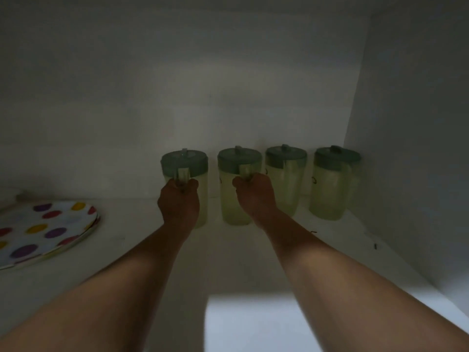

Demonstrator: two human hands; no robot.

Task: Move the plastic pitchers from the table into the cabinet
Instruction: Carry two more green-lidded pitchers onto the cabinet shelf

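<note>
While both arms reach into the dim cabinet (pixel 406 97): 4 pitchers stand upright in a row along the shelf's (pixel 142 240) back edge.
Left hand (pixel 179 203): grip closed around the handle of the leftmost pitcher (pixel 200 189).
Right hand (pixel 255 194): grip closed around the handle of the second pitcher (pixel 228 199).
Other 2 pitchers: third pitcher (pixel 285 181) and fourth pitcher (pixel 331 184), untouched, near the back right corner.
Spotted plates (pixel 43 232): stacked at the shelf's left edge.

Bare shelf (pixel 132 224) between spotted plates (pixel 48 232) and four pitchers (pixel 286 179).
</note>
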